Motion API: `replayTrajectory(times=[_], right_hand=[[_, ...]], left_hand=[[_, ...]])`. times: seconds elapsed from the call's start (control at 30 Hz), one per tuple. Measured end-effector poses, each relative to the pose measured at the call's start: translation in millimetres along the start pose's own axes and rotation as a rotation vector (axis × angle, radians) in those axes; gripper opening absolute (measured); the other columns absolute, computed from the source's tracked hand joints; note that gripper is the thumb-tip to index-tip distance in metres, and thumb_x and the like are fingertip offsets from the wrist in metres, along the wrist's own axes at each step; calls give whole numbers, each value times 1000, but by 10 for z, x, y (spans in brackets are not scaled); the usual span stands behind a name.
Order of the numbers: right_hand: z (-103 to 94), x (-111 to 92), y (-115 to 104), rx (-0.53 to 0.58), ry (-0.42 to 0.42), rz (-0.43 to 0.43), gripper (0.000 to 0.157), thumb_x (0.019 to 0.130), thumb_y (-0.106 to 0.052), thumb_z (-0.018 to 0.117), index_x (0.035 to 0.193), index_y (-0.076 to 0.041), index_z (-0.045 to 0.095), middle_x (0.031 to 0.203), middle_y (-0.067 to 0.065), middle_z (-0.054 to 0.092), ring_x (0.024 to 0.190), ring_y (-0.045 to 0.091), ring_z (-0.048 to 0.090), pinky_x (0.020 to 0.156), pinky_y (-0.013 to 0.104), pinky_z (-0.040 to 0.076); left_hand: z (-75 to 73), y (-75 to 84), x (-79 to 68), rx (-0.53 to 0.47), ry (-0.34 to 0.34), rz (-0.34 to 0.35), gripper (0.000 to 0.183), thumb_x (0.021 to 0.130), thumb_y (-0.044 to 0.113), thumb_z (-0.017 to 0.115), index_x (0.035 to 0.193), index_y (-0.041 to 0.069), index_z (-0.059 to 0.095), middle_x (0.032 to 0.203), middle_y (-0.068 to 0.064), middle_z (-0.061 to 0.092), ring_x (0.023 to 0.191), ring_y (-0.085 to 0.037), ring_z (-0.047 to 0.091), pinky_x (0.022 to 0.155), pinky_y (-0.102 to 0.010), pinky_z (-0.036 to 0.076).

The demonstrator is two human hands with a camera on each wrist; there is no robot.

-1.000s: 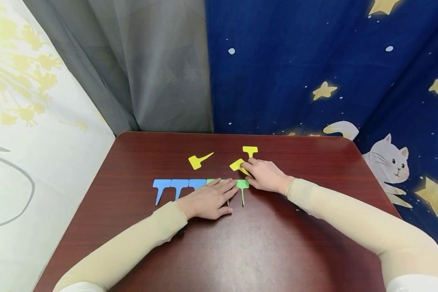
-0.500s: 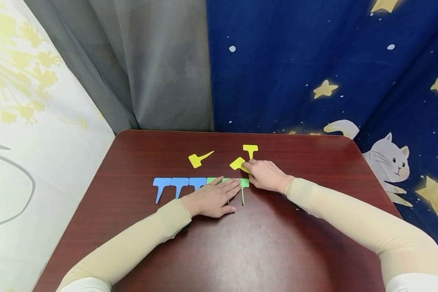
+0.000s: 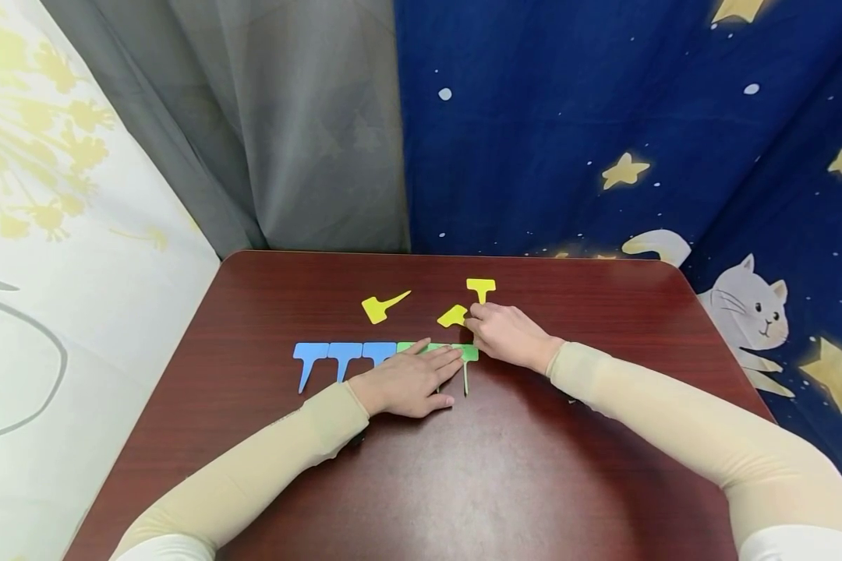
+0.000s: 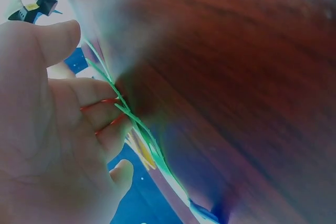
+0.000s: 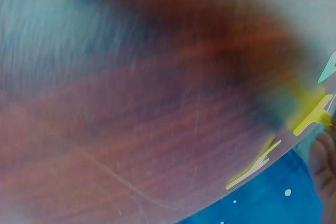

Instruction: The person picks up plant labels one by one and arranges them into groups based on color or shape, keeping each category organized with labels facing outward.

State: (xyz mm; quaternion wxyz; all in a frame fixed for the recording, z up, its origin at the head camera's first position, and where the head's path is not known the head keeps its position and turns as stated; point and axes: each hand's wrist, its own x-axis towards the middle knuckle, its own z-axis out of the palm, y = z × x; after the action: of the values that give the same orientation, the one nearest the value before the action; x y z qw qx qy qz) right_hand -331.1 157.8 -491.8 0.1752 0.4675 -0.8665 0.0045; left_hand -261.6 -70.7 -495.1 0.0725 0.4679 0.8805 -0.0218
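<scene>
My left hand [image 3: 403, 383] lies with straight fingers across the green T-shaped plant labels [image 3: 469, 352], partly covering them. In the left wrist view, thin green stems [image 4: 127, 106] show by its fingers. Blue plant labels [image 3: 312, 351] continue the row to the left, edge to edge. Beyond the row's right end, my right hand [image 3: 511, 336] has curled fingers and pinches a yellow plant label [image 3: 452, 315] by its stem, which the fingers hide. The right wrist view shows this yellow label [image 5: 311, 117] beside the fingertips [image 5: 321, 153].
A second yellow label [image 3: 480, 285] lies just behind the right hand. Another yellow label [image 3: 376, 309] lies farther left, stem pointing right. The dark red table [image 3: 421, 483] ends at curtains, grey [image 3: 323, 125] and blue [image 3: 533, 125].
The yellow label at my right hand has turned slightly and shifted a little left, and the fingers now cover its stem. My left hand has slid slightly right along the green labels.
</scene>
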Motion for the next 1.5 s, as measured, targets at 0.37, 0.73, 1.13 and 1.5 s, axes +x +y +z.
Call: replayTrajectory(times=[0.37,0.73,1.13,1.5], right_hand=[[-205,39,91,35,170,-63,11,86,-13,54,85,-11,64,81,0,46,67,12,43,53,23,47],[-433,18,16,43,181,-35,4,82,-14,56,78,-14,56,74,-6,50,59,5,47,46,22,44],[-538,-238,-54,47,200,-58,2,81,-14,58,82,-15,58,71,-7,53,54,6,50,41,22,40],[-395,-558,-160,-1,162,-134,6,81,-13,55,85,-11,59,75,-3,57,56,11,52,46,29,47]], left_hand=[[3,11,18,12,6,10,69,92,57,31,145,13,22,150,-3,15,137,-17,12,109,-44,11],[-7,-2,-36,12,9,0,70,92,57,31,145,12,21,151,-3,14,137,-18,12,109,-44,12],[9,38,-48,11,17,-4,69,92,56,30,146,13,21,151,-3,15,137,-18,12,109,-44,13],[30,41,-15,8,23,-4,68,93,55,32,145,13,21,150,-3,16,137,-17,12,109,-43,13]])
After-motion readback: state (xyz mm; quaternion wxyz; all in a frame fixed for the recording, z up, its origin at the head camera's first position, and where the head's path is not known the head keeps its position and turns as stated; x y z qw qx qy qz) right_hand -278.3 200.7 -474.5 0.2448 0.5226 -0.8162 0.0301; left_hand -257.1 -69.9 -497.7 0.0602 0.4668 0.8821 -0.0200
